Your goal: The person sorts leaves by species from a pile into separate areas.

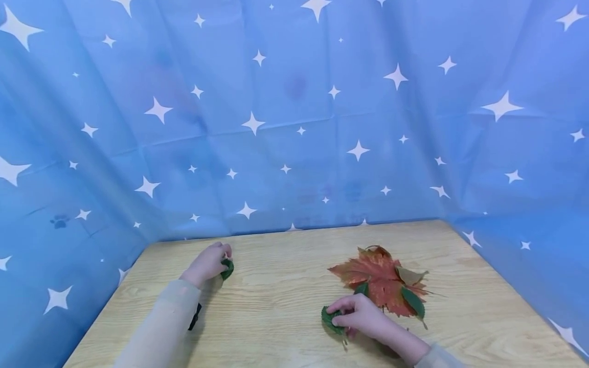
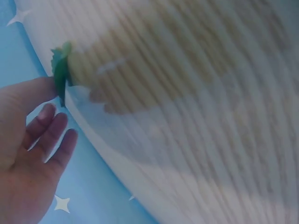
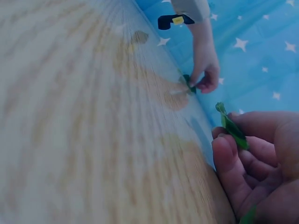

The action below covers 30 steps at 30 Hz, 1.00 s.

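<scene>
My left hand (image 1: 212, 261) pinches a small green leaf (image 1: 227, 269) at the far left of the wooden table (image 1: 276, 286). In the left wrist view the thumb presses that leaf (image 2: 60, 77) while the other fingers (image 2: 51, 135) lie fairly straight below it. The right wrist view also catches the left hand (image 3: 204, 77) and its leaf (image 3: 187, 83). My right hand (image 1: 354, 314) grips another green leaf (image 1: 329, 319) near the table's front. Up close, this leaf (image 3: 231, 127) stands between thumb and curled fingers (image 3: 233, 163).
A pile of leaves lies just beyond the right hand: a large red maple leaf (image 1: 379, 280), a tan leaf (image 1: 409, 276) and a green leaf (image 1: 412, 301). Blue star-printed cloth (image 1: 294, 128) walls in the table on three sides.
</scene>
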Tool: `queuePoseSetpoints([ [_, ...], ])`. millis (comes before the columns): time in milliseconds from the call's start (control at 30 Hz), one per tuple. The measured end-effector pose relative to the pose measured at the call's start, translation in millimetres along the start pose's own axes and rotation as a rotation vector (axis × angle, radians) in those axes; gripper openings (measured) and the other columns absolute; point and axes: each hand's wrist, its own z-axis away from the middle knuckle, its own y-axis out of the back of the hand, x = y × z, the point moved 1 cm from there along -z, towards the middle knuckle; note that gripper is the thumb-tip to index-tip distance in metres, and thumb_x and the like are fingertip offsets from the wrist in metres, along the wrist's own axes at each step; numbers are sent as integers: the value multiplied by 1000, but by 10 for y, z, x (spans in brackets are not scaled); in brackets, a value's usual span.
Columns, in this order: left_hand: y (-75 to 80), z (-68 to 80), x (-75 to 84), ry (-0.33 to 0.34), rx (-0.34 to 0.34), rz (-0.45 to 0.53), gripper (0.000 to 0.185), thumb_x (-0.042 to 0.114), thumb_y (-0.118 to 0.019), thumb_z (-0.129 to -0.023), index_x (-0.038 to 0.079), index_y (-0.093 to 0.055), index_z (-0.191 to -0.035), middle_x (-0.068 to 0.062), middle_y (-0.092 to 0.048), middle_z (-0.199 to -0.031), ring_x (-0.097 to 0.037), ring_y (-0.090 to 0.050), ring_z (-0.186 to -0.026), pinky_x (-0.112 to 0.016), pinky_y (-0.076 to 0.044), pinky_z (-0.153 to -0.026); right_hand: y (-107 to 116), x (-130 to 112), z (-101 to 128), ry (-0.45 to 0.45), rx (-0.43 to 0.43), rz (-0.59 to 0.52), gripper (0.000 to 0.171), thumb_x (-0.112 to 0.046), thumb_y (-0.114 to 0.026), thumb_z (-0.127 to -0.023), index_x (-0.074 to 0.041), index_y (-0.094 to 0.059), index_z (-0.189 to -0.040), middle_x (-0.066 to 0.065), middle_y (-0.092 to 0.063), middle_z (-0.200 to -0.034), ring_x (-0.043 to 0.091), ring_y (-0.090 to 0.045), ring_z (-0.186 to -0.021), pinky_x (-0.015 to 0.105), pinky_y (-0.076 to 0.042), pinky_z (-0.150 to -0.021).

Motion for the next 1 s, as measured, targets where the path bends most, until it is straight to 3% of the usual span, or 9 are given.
queuePoseSetpoints([
  [267, 7, 36, -72, 14, 20, -6, 9, 0, -71, -85, 5, -73, -92, -6, -66, -92, -27, -62, -91, -44, -50, -83, -10, -34, 2, -3, -6, -31, 23, -10, -72, -86, 0, -72, -108, 1, -53, -65, 13, -57, -50, 27, -51, -47],
  [633, 39, 163, -145, 44, 9, 47, 30, 18, -76, -84, 10, -74, -113, -9, -65, -106, -28, -60, -95, -47, -48, -81, 19, -43, 5, -16, -9, -30, 25, -11, -71, -87, 1, -71, -109, 2, -56, -66, 12, -56, -50, 28, -52, -48],
  [833, -2, 242, -226, 170, -22, 241, 39, 24, -75, -87, 17, -69, -124, -10, -61, -104, -23, -52, -85, -42, -42, -73, 24, -22, 3, -11, -18, -36, 24, -11, -71, -88, 1, -71, -109, 2, -57, -66, 12, -56, -50, 28, -52, -48],
  [1000, -55, 283, -312, 200, -47, 406, 42, 23, -73, -88, 12, -66, -128, -13, -61, -109, -24, -50, -94, -43, -40, -84, 4, -17, -3, -7, -18, -40, 24, -11, -71, -87, 1, -72, -108, 2, -56, -66, 12, -55, -50, 27, -51, -48],
])
